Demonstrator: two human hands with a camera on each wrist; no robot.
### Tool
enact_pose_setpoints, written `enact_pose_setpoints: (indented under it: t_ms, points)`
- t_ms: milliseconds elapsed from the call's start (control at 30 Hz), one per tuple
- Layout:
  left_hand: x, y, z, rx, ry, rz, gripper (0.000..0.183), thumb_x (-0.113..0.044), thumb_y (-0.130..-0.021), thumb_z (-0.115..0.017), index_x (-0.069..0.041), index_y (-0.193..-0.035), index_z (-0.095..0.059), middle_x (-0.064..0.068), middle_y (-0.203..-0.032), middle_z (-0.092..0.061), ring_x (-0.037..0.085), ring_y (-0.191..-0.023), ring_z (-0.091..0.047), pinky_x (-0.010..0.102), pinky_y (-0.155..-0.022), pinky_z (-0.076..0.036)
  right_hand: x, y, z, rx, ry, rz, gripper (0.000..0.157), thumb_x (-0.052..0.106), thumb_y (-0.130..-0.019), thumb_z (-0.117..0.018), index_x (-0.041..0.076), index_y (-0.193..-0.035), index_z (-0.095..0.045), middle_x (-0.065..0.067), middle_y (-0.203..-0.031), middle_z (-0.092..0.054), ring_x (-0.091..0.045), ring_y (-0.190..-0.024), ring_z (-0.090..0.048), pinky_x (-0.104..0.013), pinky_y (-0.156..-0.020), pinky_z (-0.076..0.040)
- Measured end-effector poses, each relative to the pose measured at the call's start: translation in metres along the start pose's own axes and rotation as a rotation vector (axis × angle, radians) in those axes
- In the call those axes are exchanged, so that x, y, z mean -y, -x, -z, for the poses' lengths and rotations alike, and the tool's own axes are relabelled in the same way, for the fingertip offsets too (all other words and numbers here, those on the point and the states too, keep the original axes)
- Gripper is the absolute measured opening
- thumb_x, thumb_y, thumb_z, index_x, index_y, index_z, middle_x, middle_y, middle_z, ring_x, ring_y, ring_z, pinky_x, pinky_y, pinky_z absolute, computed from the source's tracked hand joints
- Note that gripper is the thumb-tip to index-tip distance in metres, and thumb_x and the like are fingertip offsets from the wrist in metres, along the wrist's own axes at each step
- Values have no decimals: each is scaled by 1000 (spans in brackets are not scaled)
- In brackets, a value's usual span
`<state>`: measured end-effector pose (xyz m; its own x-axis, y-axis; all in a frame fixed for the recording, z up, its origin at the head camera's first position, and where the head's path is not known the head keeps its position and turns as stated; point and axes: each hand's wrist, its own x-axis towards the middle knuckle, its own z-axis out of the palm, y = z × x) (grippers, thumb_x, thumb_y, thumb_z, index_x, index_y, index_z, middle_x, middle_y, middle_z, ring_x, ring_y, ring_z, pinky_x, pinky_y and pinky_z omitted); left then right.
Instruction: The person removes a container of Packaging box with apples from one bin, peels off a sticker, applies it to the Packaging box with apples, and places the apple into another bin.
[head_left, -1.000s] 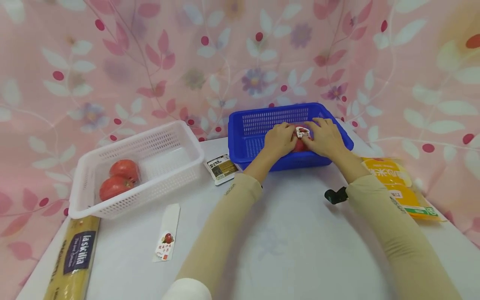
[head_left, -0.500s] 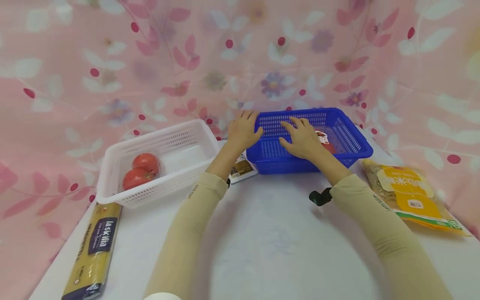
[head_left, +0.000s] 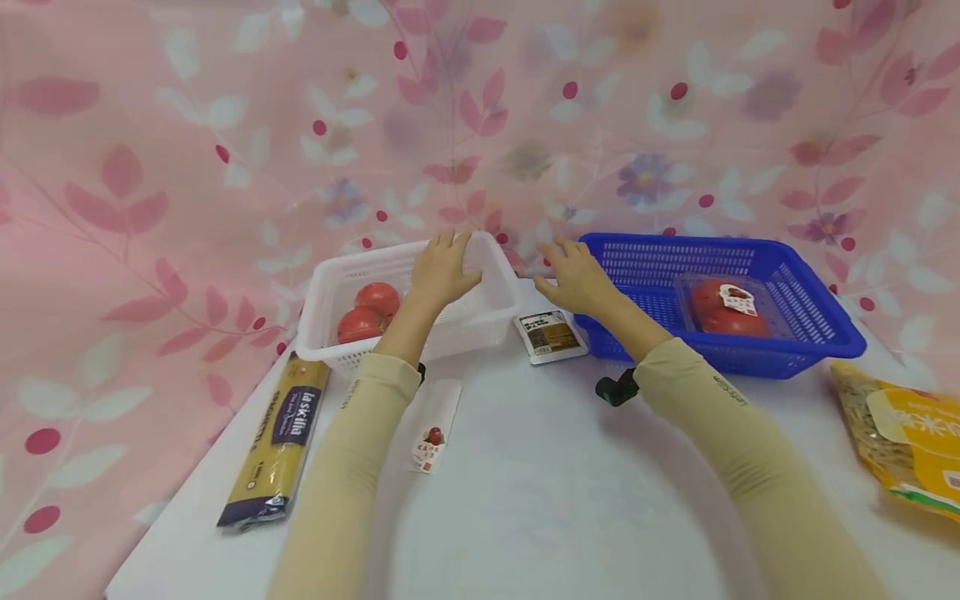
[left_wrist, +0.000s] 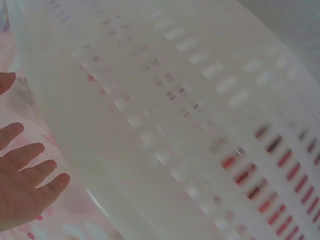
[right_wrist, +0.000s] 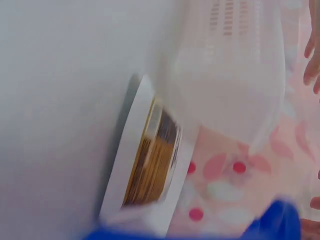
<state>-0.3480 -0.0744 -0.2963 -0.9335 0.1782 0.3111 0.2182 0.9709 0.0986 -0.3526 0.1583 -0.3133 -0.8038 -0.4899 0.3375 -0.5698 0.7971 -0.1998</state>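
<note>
My left hand (head_left: 442, 273) is over the white basket (head_left: 487, 325), fingers spread and holding nothing. In the left wrist view its fingers (left_wrist: 37, 175) show beside the basket's blurred slotted wall. Red tomatoes (head_left: 367, 313) sit at the left end of that basket. My right hand (head_left: 576, 279), also holding nothing, is raised by the left end of the blue basket (head_left: 712, 354). Inside the blue basket rests a clear plastic pack of tomatoes (head_left: 731, 310) with a white label. Between the baskets lies a flat white packet (head_left: 551, 337) with a brown label, below my right hand.
A spaghetti pack (head_left: 273, 442) lies at the left, in front of the white basket. Near it is a white paper strip (head_left: 437, 429) with a fruit print. A yellow bag (head_left: 911, 433) lies at the right edge. A pink floral curtain (head_left: 480, 108) hangs behind.
Both hands have let go of the tomato pack in the blue basket and moved left, the left hand to the white basket. The head view has turned left.
</note>
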Motion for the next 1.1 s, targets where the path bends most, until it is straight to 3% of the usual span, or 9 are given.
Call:
enact_pose_setpoints:
  t_ms: [167, 267, 533, 800, 967, 1100]
  points:
    - [19, 10, 3, 56, 11, 44, 72, -40, -83, -61, -11, -141, -32, 17, -145, -30, 34, -133, -25, 46, -105, -24, 15, -14, -11, 35, -41, 18, 58, 32, -90, -52, 7, -139, -35, -24, -142, -27, -42, -130, -23, -56, -103, -21]
    - [33, 18, 5, 101, 25, 115, 73, -41, -84, -61, -12, -143, -29, 17, -147, -23, 35, -135, -18, 48, -106, -21, 29, -23, -20, 59, -55, 47, 57, 32, -90, -51, 7, -139, -36, -24, -142, -28, -43, -129, -25, -56, -102, -22]
    - [61, 43, 8, 125, 76, 233, 68, -38, -85, -58, -15, -143, -30, 17, -149, -20, 36, -135, -16, 56, -100, -27, 74, -46, -48, 148, -59, 103, 55, 36, -90, -50, 8, -137, -40, -22, -140, -32, -39, -128, -30, -51, -103, -25]
    - [70, 55, 6, 138, 135, 261, 63, -31, -87, -59, -14, -141, -33, 18, -146, -24, 40, -127, -30, 61, -93, -33, 98, -59, -60, 248, -112, 56, 56, 36, -92, -48, 9, -140, -35, -19, -143, -29, -36, -129, -31, -48, -103, -27]
    - [74, 63, -3, 166, 157, 255, 59, -27, -89, -56, -10, -140, -33, 19, -139, -31, 39, -124, -34, 61, -93, -33, 108, -59, -72, 313, -164, 11, 57, 36, -93, -47, 9, -141, -33, -19, -144, -25, -34, -128, -34, -50, -100, -32]
    - [76, 71, -14, 187, 154, 250, 58, -29, -90, -52, -6, -139, -33, 20, -133, -36, 38, -119, -39, 57, -95, -33, 115, -58, -82, 385, -196, -9, 61, 42, -94, -45, 11, -143, -28, -19, -149, -12, -37, -126, -36, -51, -98, -34]
